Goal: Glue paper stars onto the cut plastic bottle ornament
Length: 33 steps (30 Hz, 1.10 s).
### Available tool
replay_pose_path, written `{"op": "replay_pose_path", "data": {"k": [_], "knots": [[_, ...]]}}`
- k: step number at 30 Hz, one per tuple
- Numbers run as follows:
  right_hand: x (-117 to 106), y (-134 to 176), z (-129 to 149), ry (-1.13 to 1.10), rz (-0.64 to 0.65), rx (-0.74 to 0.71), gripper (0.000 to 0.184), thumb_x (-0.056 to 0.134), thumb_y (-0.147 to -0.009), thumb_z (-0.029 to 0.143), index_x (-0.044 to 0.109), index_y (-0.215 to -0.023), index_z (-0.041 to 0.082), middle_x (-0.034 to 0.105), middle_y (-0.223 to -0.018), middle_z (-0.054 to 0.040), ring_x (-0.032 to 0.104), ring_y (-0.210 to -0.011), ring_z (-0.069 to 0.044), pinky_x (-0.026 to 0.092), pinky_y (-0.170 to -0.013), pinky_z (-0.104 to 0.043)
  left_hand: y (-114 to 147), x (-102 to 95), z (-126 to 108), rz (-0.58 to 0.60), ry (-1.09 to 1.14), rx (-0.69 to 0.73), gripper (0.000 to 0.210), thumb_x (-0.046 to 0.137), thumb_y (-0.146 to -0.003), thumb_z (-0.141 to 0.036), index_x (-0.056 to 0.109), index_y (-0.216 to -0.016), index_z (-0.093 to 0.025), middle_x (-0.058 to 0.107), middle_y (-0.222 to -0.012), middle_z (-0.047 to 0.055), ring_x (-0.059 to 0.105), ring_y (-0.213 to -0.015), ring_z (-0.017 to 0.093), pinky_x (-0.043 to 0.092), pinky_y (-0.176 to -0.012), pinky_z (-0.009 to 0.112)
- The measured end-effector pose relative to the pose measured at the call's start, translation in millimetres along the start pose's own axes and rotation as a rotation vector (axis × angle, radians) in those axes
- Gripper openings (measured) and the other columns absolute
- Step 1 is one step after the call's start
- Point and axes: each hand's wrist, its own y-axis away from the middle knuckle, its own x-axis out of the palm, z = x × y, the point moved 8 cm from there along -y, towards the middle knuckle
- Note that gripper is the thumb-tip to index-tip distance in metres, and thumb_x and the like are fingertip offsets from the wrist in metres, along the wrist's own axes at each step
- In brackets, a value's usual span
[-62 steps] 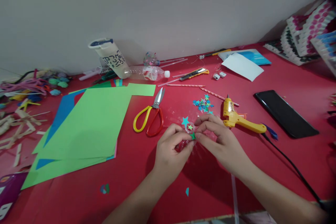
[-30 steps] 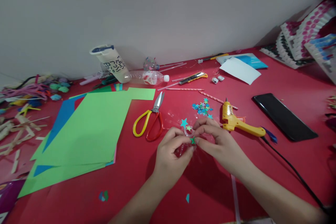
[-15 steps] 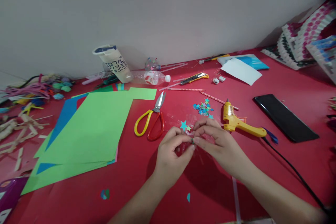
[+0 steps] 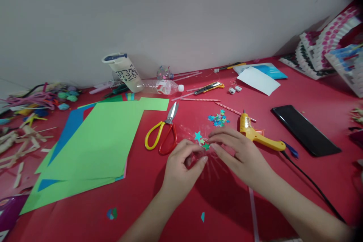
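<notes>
A clear plastic piece (image 4: 211,170) with strips spreading outward lies between my hands, its outline hard to make out against the red. At its centre are a large teal star (image 4: 198,136), a small yellow-green star (image 4: 202,141) and a green star (image 4: 206,146). My left hand (image 4: 183,164) curls round the near left side of the plastic, thumb and forefinger tips apart. Beside the green star, the fingertips of my right hand (image 4: 232,147) are slightly parted, with nothing visible in them. A pile of small stars (image 4: 219,118) lies just beyond that hand.
Scissors (image 4: 167,130) and green paper sheets (image 4: 96,140) lie leftward. On the right are a yellow glue gun (image 4: 259,136) with its cord and a black phone (image 4: 304,130). Behind lie a box cutter (image 4: 210,88), a plastic bottle (image 4: 160,87) and a leaning cup (image 4: 126,73).
The green star was pinched between my fingertips; now it lies flat beside the other stars. Both hands have eased apart a little. The view has shifted slightly.
</notes>
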Motion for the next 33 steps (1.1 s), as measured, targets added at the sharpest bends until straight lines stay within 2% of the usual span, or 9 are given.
{"op": "replay_pose_path", "data": {"k": [3, 6, 11, 17, 23, 27, 33], "knots": [[-2.5, -3.8, 2.6, 0.023, 0.022, -0.026, 0.015, 0.049, -0.090, 0.019, 0.064, -0.091, 0.021, 0.062, -0.098, -0.0040, 0.059, -0.092, -0.014, 0.046, -0.082, -0.028, -0.6, -4.6, 5.4, -0.030, -0.027, -0.026, 0.024, 0.061, -0.078, -0.017, 0.061, -0.101, -0.024, 0.058, -0.079, -0.002, 0.043, -0.057, 0.008, 0.039, -0.054, 0.020], [-6.7, -4.3, 2.8, 0.049, -0.006, -0.037, 0.015, 0.049, -0.089, 0.019, 0.064, -0.090, 0.021, 0.060, -0.102, -0.0043, 0.060, -0.091, -0.014, 0.047, -0.079, -0.027, -1.0, -7.1, 5.6, -0.045, -0.071, -0.020, 0.024, 0.060, -0.078, -0.016, 0.059, -0.101, -0.025, 0.060, -0.083, -0.002, 0.042, -0.056, 0.008, 0.039, -0.055, 0.020], [-10.2, 0.0, 7.5, 0.118, -0.071, -0.127, 0.014, 0.051, -0.088, 0.016, 0.063, -0.093, 0.021, 0.056, -0.113, -0.0063, 0.058, -0.100, -0.015, 0.045, -0.087, -0.028, 0.9, -9.7, -2.5, -0.063, -0.138, 0.046, 0.027, 0.058, -0.080, -0.016, 0.059, -0.105, -0.024, 0.061, -0.094, 0.000, 0.046, -0.057, 0.007, 0.042, -0.056, 0.020], [-18.6, 1.6, 9.0, 0.138, -0.162, -0.183, 0.016, 0.053, -0.085, 0.013, 0.062, -0.095, 0.020, 0.055, -0.115, -0.0080, 0.057, -0.098, -0.016, 0.046, -0.086, -0.031, 5.0, -11.9, -5.4, -0.103, -0.170, 0.103, 0.029, 0.058, -0.081, -0.018, 0.057, -0.110, -0.024, 0.061, -0.096, 0.001, 0.048, -0.057, 0.008, 0.045, -0.057, 0.020], [-34.9, 3.7, 2.1, 0.125, -0.274, -0.147, 0.015, 0.053, -0.084, 0.014, 0.063, -0.093, 0.021, 0.058, -0.111, -0.0075, 0.056, -0.102, -0.020, 0.045, -0.088, -0.037, 5.3, -15.4, -7.3, -0.157, -0.204, 0.168, 0.032, 0.058, -0.081, -0.016, 0.056, -0.112, -0.024, 0.061, -0.097, 0.002, 0.046, -0.056, 0.007, 0.048, -0.061, 0.022], [-35.9, 4.8, -4.1, 0.134, -0.260, -0.106, 0.015, 0.053, -0.084, 0.016, 0.063, -0.094, 0.023, 0.058, -0.111, -0.0075, 0.056, -0.104, -0.022, 0.044, -0.089, -0.040, 6.8, -20.2, -13.7, -0.194, -0.223, 0.244, 0.032, 0.058, -0.081, -0.014, 0.057, -0.112, -0.023, 0.059, -0.104, 0.004, 0.046, -0.056, 0.007, 0.048, -0.061, 0.023], [-36.5, 4.2, -9.2, 0.117, -0.261, -0.074, 0.015, 0.051, -0.086, 0.018, 0.062, -0.094, 0.024, 0.060, -0.109, -0.0068, 0.057, -0.104, -0.023, 0.045, -0.089, -0.041, 8.6, -29.6, -19.4, -0.262, -0.240, 0.272, 0.034, 0.059, -0.080, -0.011, 0.057, -0.111, -0.023, 0.057, -0.105, 0.004, 0.045, -0.056, 0.006, 0.047, -0.058, 0.022]]}}
